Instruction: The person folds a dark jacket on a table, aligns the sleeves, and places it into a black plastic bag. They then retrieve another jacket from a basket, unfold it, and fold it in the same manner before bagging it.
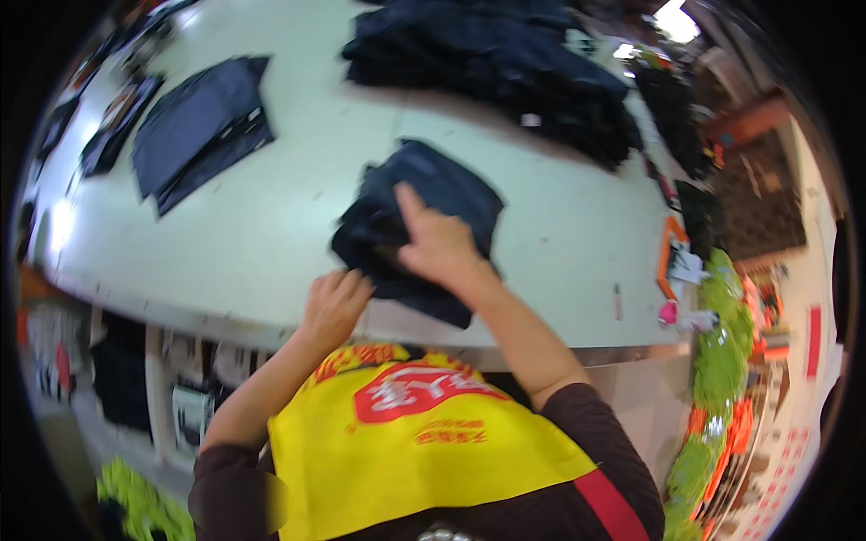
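A dark navy folded garment (442, 185) lies on the pale table in front of me, its layers uneven along the left side. My right hand (439, 245) rests on top of it, index finger stretched toward the far edge and thumb spread; the other fingers are partly hidden. At the garment's near left corner, my left hand (336, 305) has its fingers curled and pinched on the edge of the cloth. Slight blur softens both hands.
A big heap of dark garments (487, 54) covers the far side of the table (298, 207). Flat dark folded garments (203, 126) lie at far left. Near the right edge are an orange frame-like object (669, 257), a pink item (667, 313) and bright green bundles (722, 361).
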A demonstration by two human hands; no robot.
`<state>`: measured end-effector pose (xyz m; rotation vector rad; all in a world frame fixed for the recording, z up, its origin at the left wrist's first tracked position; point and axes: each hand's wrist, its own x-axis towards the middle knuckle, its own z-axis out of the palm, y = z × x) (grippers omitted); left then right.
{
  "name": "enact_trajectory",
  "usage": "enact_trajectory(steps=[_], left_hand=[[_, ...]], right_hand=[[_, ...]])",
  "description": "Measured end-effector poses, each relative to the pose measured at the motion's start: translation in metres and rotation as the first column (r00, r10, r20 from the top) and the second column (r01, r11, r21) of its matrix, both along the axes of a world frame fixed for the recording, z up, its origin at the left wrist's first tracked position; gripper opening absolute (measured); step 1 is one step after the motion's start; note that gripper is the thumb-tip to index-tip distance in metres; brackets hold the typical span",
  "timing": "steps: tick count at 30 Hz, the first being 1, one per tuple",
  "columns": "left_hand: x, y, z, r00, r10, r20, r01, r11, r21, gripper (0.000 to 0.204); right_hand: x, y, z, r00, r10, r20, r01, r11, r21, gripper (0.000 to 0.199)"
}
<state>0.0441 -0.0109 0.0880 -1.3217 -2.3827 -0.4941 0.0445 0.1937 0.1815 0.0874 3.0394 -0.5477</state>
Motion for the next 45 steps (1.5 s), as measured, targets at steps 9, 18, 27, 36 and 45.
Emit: enact_trajectory(steps=[9,18,27,36,45], left_hand=[[-0.012,0.009,-0.013,0.982,0.19,0.017,-0.188,0.979,-0.073,0.01],[-0.008,0.035,0.007,0.987,-0.071,-0.146,0.049,0.988,-0.144,0.006],[-0.02,0.047,-0.006,0.972,-0.114,-0.207,-0.005,0.867,-0.498,0.014],[-0.028,0.023,-0.001,0.958,-0.262,0.115,0.284,0.915,-0.287,0.021],[-0.03,0.041,0.008,0.856,-0.467,0.222,0.486,0.873,-0.04,0.018]], right_hand=[[-0.001,-0.005,-0.011,0.999,-0.035,0.023,0.034,0.998,0.046,0.086],[0.002,0.0,-0.018,0.999,-0.006,0.044,0.002,0.997,0.083,0.086],[0.004,0.002,-0.014,0.993,0.093,0.069,-0.101,0.988,0.119,0.084],[0.03,0.026,-0.076,0.887,0.366,-0.28,-0.36,0.93,0.075,0.053],[0.021,0.022,-0.086,0.74,0.669,0.063,-0.672,0.735,0.093,0.023]])
